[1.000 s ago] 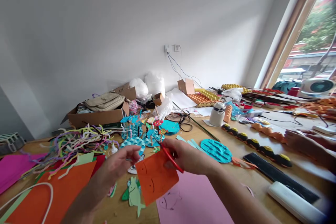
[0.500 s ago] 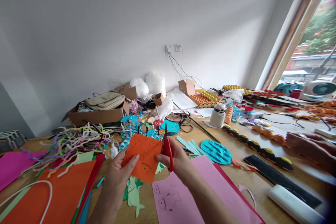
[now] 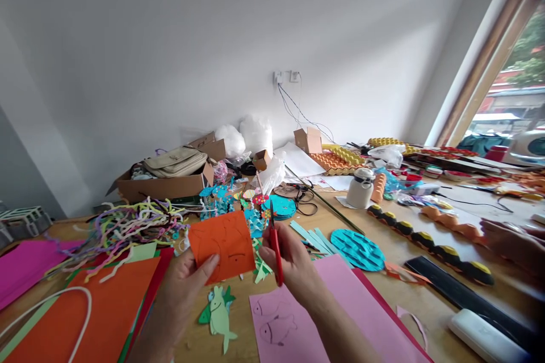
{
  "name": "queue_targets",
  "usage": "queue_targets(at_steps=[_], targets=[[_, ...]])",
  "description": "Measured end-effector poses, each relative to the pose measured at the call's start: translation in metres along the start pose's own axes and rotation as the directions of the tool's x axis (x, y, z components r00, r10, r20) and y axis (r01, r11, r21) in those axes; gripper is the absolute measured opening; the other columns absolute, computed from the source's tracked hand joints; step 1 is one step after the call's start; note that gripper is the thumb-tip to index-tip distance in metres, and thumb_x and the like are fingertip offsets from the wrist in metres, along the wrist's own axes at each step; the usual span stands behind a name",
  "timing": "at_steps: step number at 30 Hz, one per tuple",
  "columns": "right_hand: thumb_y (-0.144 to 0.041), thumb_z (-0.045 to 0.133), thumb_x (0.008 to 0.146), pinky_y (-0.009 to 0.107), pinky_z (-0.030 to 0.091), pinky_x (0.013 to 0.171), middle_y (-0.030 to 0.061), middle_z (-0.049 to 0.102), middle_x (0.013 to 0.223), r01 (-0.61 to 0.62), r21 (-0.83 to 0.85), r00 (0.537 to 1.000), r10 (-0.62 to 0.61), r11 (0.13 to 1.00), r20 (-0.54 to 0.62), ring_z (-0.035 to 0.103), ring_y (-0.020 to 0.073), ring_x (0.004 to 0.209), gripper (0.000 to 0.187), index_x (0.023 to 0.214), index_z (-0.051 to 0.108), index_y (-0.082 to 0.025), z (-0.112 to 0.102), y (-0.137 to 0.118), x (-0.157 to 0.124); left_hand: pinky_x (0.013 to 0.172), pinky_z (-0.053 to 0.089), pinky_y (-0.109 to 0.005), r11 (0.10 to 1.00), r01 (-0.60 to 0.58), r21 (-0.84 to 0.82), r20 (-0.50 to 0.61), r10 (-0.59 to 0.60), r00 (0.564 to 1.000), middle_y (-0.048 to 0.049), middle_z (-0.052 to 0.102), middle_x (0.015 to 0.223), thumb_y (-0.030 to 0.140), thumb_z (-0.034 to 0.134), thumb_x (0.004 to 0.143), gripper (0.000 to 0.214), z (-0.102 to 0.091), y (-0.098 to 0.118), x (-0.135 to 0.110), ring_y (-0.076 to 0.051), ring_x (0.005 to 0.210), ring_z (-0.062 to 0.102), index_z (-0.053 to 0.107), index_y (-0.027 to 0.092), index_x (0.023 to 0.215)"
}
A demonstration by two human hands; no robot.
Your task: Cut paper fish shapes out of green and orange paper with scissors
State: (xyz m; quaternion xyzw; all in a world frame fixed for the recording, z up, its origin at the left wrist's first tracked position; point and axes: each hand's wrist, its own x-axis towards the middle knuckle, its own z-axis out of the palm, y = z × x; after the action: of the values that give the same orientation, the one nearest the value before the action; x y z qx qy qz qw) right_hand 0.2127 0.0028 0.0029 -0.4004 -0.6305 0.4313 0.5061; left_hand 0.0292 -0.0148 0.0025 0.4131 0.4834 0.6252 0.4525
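Note:
My left hand (image 3: pixel 191 275) pinches a square of orange paper (image 3: pixel 230 241) by its lower left side, thumb on top. Fish outlines are drawn on the paper in dark lines. Just right of it, my right hand (image 3: pixel 293 258) grips red-handled scissors (image 3: pixel 276 252), their dark blades pointing up and away, apart from the paper. Below the hands lie cut-out green paper fish (image 3: pixel 220 315) on the table. Beside them is a pink sheet (image 3: pixel 272 340) with fish drawn on it, partly under my right forearm.
Coloured paper sheets (image 3: pixel 106 295) and a pile of pipe cleaners (image 3: pixel 140 224) lie at left. A blue paper disc (image 3: pixel 357 248), a black-and-yellow egg-carton strip (image 3: pixel 419 238) and a white case (image 3: pixel 485 332) are at right. Another person's hand (image 3: pixel 513 244) is at the far right.
The orange paper has moved left, away from the scissors, and turned; my right hand no longer touches its edge. The view has shifted slightly.

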Motion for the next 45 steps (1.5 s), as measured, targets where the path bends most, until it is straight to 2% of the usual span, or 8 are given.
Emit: queue_targets(at_steps=[3,5,9,12,19,31,37,45], targets=[[-0.036,0.047,0.084,0.024,0.028,0.053,-0.0052,0.037,0.061,-0.053,-0.087,0.997,0.058,0.995,0.054,0.036,0.0127,0.059,0.022,0.069,0.039,-0.022,0.009,0.007,-0.014,0.079,0.057,-0.035,0.991,-0.047,-0.128,-0.042,0.042,0.998,-0.0044,0.079,0.086,0.037,0.082,0.059,0.026,-0.007,0.006,0.001,-0.028,0.089,0.071,0.072,0.02,0.076],[-0.035,0.042,0.087,0.024,0.025,0.051,-0.0056,0.035,0.059,-0.086,-0.162,0.979,0.113,0.983,0.17,0.032,0.0119,0.056,0.025,0.066,0.036,-0.022,0.018,0.012,-0.024,0.068,0.058,-0.031,0.978,-0.1,-0.181,-0.109,0.081,0.991,-0.0031,0.078,0.083,0.035,0.082,0.058,0.026,-0.009,0.01,0.001,-0.027,0.085,0.071,0.069,0.021,0.076],[-0.038,0.041,0.089,0.024,0.024,0.05,-0.0048,0.038,0.06,0.015,-0.286,0.936,0.087,0.958,0.341,0.032,0.0113,0.056,0.028,0.067,0.037,-0.021,0.037,0.019,-0.033,0.044,0.049,-0.024,0.969,-0.157,-0.193,-0.157,0.128,0.979,-0.0027,0.076,0.076,0.035,0.083,0.057,0.029,-0.011,0.013,0.0,-0.023,0.067,0.069,0.068,0.021,0.077],[-0.04,0.039,0.088,0.024,0.023,0.048,-0.0042,0.04,0.058,0.065,-0.281,0.913,0.056,0.958,0.404,0.032,0.0108,0.053,0.029,0.066,0.036,-0.021,0.046,0.018,-0.03,0.042,0.047,-0.023,0.966,-0.169,-0.193,-0.18,0.135,0.974,-0.0033,0.077,0.078,0.035,0.083,0.056,0.029,-0.011,0.012,0.001,-0.024,0.069,0.07,0.069,0.02,0.077],[-0.032,0.041,0.085,0.024,0.022,0.047,-0.0058,0.034,0.057,0.027,-0.289,0.917,0.091,0.957,0.388,0.03,0.0102,0.053,0.023,0.065,0.035,-0.021,0.053,0.007,-0.024,0.067,0.057,-0.032,0.983,-0.064,-0.174,-0.222,0.024,0.975,-0.0061,0.078,0.08,0.035,0.08,0.057,0.031,-0.01,0.011,-0.002,-0.029,0.082,0.071,0.073,0.019,0.083],[-0.033,0.04,0.087,0.023,0.023,0.048,-0.0061,0.033,0.058,0.041,-0.253,0.928,0.057,0.967,0.368,0.029,0.0103,0.055,0.025,0.066,0.035,-0.021,0.057,0.006,-0.024,0.058,0.051,-0.026,0.99,-0.004,-0.138,-0.26,-0.032,0.965,0.0001,0.074,0.068,0.026,0.078,0.052,0.02,-0.006,0.012,-0.006,-0.023,0.071,0.07,0.063,0.02,0.064],[-0.03,0.041,0.087,0.022,0.023,0.047,-0.0063,0.034,0.057,0.037,-0.229,0.928,0.052,0.973,0.368,0.03,0.0099,0.054,0.024,0.066,0.036,-0.021,0.056,0.009,-0.022,0.069,0.054,-0.032,0.977,0.034,-0.211,-0.2,-0.077,0.977,-0.0026,0.077,0.078,0.033,0.078,0.06,0.028,-0.01,0.002,-0.004,-0.027,0.081,0.072,0.069,0.018,0.083],[-0.035,0.04,0.086,0.022,0.022,0.046,-0.0061,0.034,0.056,0.024,-0.214,0.929,0.057,0.976,0.365,0.028,0.0099,0.053,0.027,0.064,0.035,-0.021,0.057,0.008,-0.022,0.075,0.054,-0.032,0.97,0.035,-0.242,-0.176,-0.08,0.981,-0.0021,0.077,0.08,0.034,0.08,0.06,0.032,-0.011,0.0,-0.002,-0.027,0.086,0.071,0.07,0.017,0.086]])
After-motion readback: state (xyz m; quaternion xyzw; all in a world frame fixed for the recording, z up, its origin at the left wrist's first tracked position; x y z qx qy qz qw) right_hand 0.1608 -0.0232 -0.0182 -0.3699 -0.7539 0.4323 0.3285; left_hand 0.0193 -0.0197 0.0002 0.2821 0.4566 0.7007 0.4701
